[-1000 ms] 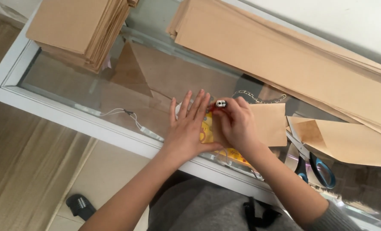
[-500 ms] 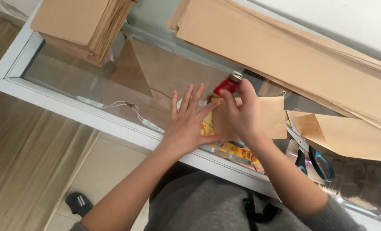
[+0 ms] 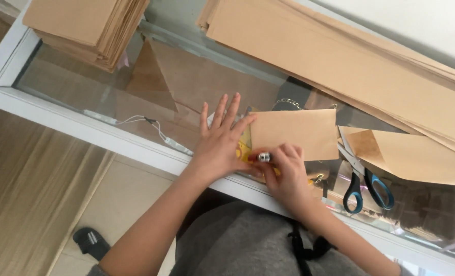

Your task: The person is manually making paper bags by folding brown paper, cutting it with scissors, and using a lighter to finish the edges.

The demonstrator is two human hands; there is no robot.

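The right hand is curled over a small cylinder, a glue stick by the look of it, pinching it between thumb and fingers; only its silvery end and a sliver of red show, the rest is buried in the fist. It sits at the near left corner of a rectangular brown paper piece lying on the glass tabletop. The left hand lies flat with its fingers spread, pressing down just beside that paper's left edge and partly over a yellow printed sheet, most of which is hidden under the hand and the paper (I cannot make out what is printed on it).

To the right, a pair of scissors with black and blue handles rests on the glass, its blades running up under a folded brown sheet that is cut off at the right edge. A thin chain peeks out behind the paper piece. A long stack of brown paper crosses the far side diagonally, and a squarer stack sits at the far left corner, its top cut off. A white cable trails beneath the glass near the white frame. Below, a dark sandal lies on the floor tiles.
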